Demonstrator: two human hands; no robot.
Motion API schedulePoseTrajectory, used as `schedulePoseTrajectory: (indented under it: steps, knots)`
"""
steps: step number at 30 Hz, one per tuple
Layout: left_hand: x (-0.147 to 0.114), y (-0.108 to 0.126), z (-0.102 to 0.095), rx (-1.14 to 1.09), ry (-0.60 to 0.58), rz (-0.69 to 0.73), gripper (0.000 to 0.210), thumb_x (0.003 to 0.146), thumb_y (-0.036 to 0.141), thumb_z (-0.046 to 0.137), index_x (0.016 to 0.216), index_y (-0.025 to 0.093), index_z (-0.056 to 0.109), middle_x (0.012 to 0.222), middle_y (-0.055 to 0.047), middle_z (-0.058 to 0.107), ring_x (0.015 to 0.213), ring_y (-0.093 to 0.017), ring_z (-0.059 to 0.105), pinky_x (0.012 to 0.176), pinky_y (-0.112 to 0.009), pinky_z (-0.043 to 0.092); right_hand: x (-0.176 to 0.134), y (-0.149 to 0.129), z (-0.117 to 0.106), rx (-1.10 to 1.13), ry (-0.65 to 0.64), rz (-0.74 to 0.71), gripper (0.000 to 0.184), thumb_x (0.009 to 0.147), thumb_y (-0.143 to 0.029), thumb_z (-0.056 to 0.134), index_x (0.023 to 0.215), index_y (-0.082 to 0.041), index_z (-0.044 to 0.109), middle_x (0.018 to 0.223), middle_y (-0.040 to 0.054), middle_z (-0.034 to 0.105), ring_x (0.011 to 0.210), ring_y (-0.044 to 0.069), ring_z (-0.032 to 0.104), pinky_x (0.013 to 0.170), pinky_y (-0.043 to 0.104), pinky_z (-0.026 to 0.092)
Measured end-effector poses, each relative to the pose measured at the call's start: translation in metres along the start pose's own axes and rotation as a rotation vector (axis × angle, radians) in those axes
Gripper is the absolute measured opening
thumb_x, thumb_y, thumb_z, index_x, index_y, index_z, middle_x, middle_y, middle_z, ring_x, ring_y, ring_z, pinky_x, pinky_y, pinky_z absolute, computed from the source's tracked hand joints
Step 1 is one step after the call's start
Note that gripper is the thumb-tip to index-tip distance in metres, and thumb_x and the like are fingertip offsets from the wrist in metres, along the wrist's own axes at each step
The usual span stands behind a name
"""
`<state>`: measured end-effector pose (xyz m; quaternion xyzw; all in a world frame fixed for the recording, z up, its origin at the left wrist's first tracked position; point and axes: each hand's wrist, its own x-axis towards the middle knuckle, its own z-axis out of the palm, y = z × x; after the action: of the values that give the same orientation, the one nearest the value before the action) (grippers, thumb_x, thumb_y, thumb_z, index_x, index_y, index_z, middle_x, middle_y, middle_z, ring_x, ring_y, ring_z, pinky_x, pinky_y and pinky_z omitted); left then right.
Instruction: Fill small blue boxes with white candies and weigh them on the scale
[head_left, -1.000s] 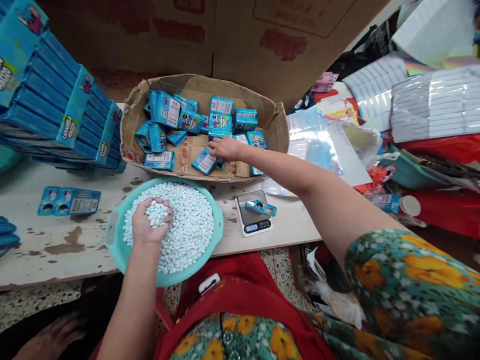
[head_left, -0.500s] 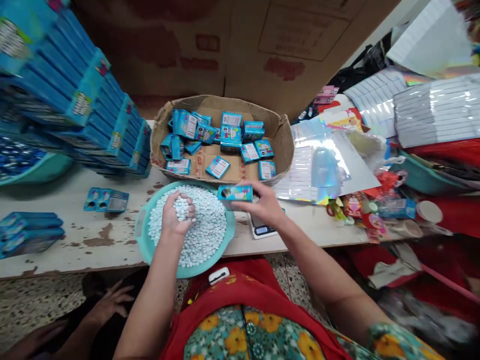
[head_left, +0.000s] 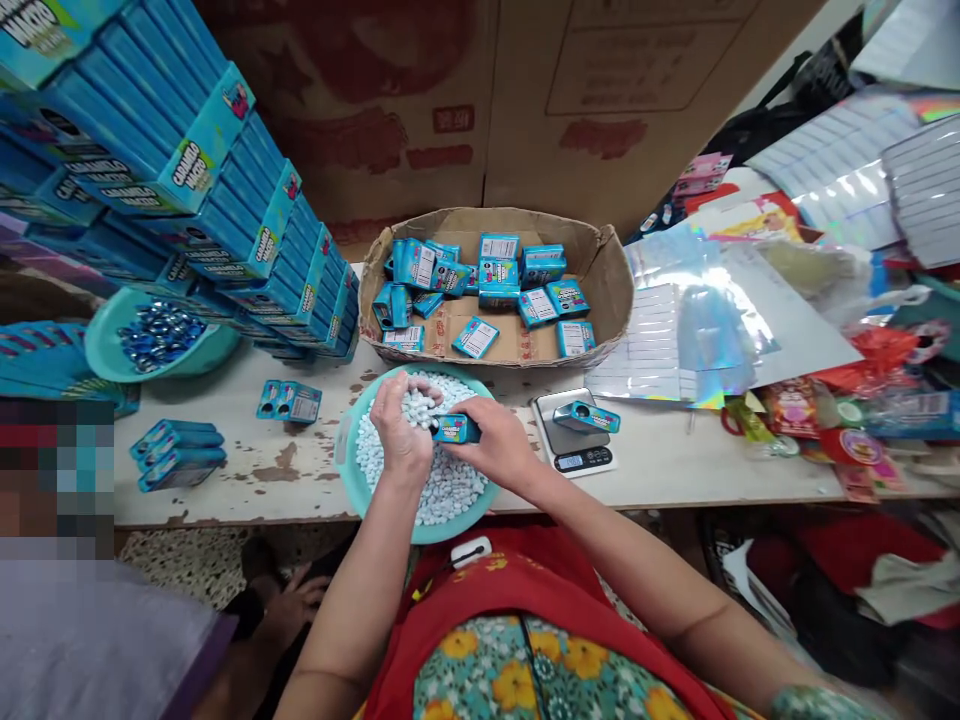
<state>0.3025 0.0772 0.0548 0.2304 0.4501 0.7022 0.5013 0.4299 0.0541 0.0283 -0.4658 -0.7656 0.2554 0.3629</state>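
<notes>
- The small blue box (head_left: 455, 429) sat in your right hand (head_left: 491, 448), gripped between fingers and thumb, lying on its side over the teal bowl (head_left: 346, 455).
- Your left hand (head_left: 403, 425) was cupped and closed loosely around a handful of white candies (head_left: 418, 405), its fingertips touching the open end of the box.
- Both hands met above the bowl, which was heaped with more of the same white candies (head_left: 442, 490) and stood at the near edge of the table (head_left: 247, 480).
- Just to the right of the bowl stood a small scale (head_left: 574, 440) with another blue box (head_left: 591, 416) lying across its plate.
- Behind the bowl, a shallow cardboard tray (head_left: 611, 290) held a loose scatter of blue boxes (head_left: 480, 285), some upright and some flat.
- To the left of the tray leaned a tall stack of flat blue cartons (head_left: 225, 210).
- Near that stack, a second teal bowl (head_left: 101, 350) held shiny dark blue pieces (head_left: 159, 335).
- A flattened blue box (head_left: 289, 401) and a small pile of boxes (head_left: 178, 452) lay on the table to the left of your bowl.
- To the right of the tray lay shiny foil sheets (head_left: 712, 320).
- Another person's hand (head_left: 298, 603) showed low beneath the table edge.
</notes>
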Motion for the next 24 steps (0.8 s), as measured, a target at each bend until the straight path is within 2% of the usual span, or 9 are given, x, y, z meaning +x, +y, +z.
schedulePoseTrajectory:
  steps: [11,20,24]
  knots:
    - [0.0047,0.0052,0.0037,0.054,-0.009,0.114,0.023,0.075,0.034,0.064,0.073,0.018,0.049,0.055,0.006,0.049,0.049,-0.011,0.055,0.055,-0.025,0.046,0.0057,-0.0046,0.0004,0.016,0.049,0.060,0.034,0.068,-0.030,0.076,0.097,-0.023,0.060,0.099,0.0048,0.068,0.092,0.025,0.062,0.080,0.038,0.047]
    - [0.0068,0.0056,0.0033,0.111,0.008,0.128,0.026,0.078,0.039,0.063,0.071,0.018,0.049,0.052,0.006,0.049,0.050,-0.011,0.055,0.059,-0.025,0.047,0.0088,-0.0056,0.0040,0.090,0.068,0.093,0.035,0.066,-0.030,0.078,0.097,-0.024,0.061,0.097,0.0036,0.068,0.092,0.024,0.063,0.081,0.037,0.048]
    - [0.0063,0.0074,0.0011,0.100,0.007,0.132,0.022,0.078,0.036,0.062,0.074,0.018,0.051,0.055,0.005,0.052,0.051,-0.011,0.056,0.057,-0.024,0.046,0.0092,-0.0040,0.0063,0.111,0.072,0.109,0.035,0.067,-0.031,0.077,0.097,-0.024,0.061,0.097,0.0030,0.069,0.093,0.024,0.063,0.081,0.037,0.048]
